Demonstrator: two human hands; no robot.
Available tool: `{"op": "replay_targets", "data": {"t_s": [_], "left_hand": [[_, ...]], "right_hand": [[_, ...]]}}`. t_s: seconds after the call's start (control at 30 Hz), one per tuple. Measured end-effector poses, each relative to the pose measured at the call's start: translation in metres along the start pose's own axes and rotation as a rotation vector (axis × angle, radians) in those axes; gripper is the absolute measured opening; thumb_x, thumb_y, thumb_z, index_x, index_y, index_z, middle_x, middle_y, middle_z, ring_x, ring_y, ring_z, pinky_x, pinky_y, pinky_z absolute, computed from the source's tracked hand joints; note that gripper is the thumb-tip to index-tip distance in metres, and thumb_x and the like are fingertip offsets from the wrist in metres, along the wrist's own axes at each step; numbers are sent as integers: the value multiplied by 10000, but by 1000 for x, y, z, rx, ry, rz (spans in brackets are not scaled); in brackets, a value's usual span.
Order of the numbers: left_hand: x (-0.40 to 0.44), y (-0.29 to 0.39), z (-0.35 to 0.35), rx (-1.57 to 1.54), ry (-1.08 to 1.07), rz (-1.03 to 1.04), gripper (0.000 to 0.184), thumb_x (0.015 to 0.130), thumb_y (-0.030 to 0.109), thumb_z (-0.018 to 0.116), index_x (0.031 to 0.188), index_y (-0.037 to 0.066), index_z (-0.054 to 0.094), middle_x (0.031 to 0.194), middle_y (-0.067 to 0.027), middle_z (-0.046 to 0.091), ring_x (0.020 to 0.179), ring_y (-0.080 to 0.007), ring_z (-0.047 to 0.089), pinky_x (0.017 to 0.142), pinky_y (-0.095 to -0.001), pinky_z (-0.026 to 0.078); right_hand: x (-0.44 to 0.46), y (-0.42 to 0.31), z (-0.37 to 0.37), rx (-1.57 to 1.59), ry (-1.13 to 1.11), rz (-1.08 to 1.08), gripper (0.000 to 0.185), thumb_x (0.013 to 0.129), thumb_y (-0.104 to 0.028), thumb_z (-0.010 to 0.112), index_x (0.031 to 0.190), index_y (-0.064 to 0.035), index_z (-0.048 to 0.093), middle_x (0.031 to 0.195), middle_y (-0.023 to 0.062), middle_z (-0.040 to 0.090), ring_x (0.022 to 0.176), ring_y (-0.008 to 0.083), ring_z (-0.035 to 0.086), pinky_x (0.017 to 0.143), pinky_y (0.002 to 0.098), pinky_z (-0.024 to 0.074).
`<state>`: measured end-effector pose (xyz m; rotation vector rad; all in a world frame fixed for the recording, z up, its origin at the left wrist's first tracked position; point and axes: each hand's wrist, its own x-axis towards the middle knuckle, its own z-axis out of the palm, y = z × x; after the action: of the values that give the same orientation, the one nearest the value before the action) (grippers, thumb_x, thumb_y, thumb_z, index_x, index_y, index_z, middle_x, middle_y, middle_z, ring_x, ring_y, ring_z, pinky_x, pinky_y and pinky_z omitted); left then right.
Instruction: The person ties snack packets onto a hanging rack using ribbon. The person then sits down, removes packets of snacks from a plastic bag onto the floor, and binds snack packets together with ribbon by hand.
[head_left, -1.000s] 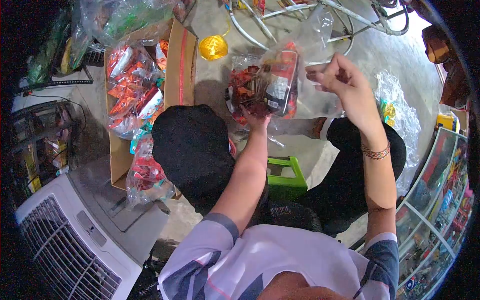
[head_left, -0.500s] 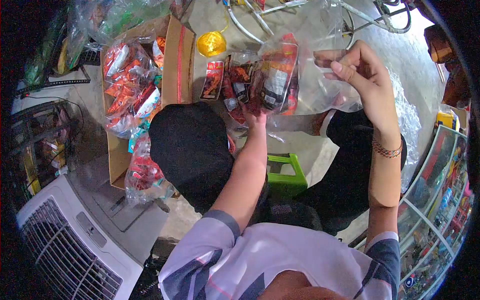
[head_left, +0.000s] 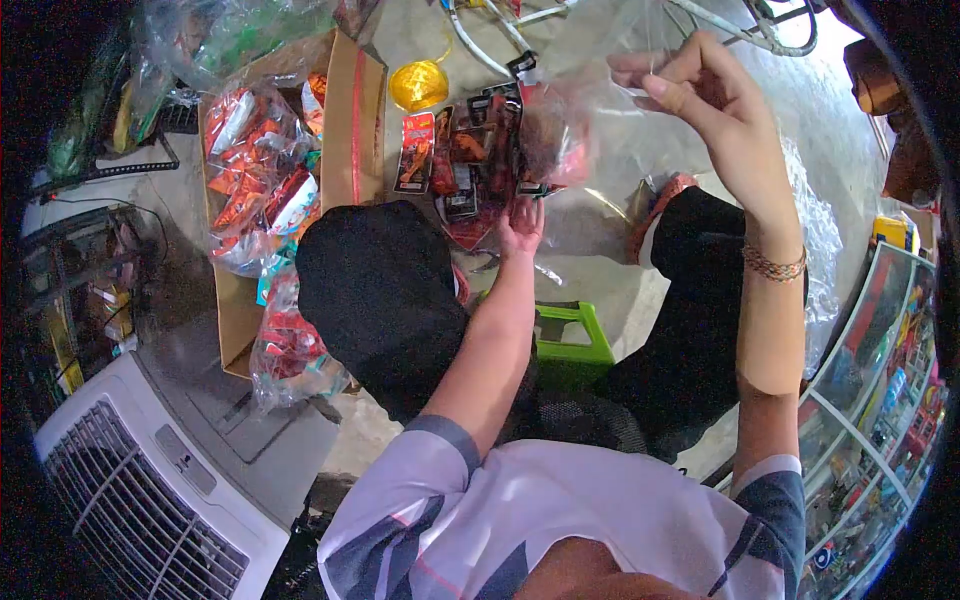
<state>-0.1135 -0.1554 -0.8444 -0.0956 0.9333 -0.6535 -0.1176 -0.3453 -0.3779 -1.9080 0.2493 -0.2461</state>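
My right hand (head_left: 715, 110) is raised, with thumb and fingers pinched on the upper part of a large clear plastic bag (head_left: 625, 125). Red and black snack packets (head_left: 560, 140) show blurred in the lower left of the bag. My left hand (head_left: 522, 228) is palm up just below them, its fingers stretched towards the packets; some fingertips are hard to make out. Left of the bag lie several more dark packets with red food pictures (head_left: 475, 150). One flat red and black packet (head_left: 415, 152) lies at the left end of this group.
A cardboard box (head_left: 355, 130) on the left holds clear bags of orange-red packets (head_left: 255, 170). Beyond the packets sits a roll of yellow string (head_left: 419, 86). A green plastic stool (head_left: 575, 335) is between my legs. A glass display case (head_left: 870, 380) stands right, a grey-white air cooler (head_left: 150, 490) lower left.
My right hand has moved up and slightly left, pulling the bag upward. The packets in it have shifted away from my left hand, whose fingers now show stretched out.
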Motion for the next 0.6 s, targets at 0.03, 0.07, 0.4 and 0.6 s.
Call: {"op": "replay_targets", "data": {"t_s": [0.03,0.07,0.4,0.6], "left_hand": [[4,3,-3,-36,-9,41,166,874,137,592,980,31,663,1000,-100,709,977,-314,667,988,-560,470],[8,7,-4,-74,-19,84,157,874,134,592,976,38,664,999,-95,711,965,-313,671,984,-569,470],[23,25,-4,-14,125,69,278,874,305,626,1067,107,603,1114,-151,631,1059,-320,602,896,-566,506],[3,20,10,260,416,174,299,905,338,562,999,63,633,1033,-125,657,968,-309,611,865,-502,519]], "right_hand": [[0,-1,2,16,8,-14,152,942,-96,577,840,-32,486,1145,190,653,1049,197,635,885,292,497],[0,-2,3,31,15,-31,152,942,-95,578,837,-34,487,1141,189,655,1044,197,637,888,293,497],[-16,-7,-55,-103,190,-44,105,944,-94,577,894,-23,518,1129,146,661,988,163,634,901,290,473],[-78,-7,-126,-506,583,42,302,948,-105,576,1226,13,569,1110,121,645,1110,186,591,981,294,430]]}}
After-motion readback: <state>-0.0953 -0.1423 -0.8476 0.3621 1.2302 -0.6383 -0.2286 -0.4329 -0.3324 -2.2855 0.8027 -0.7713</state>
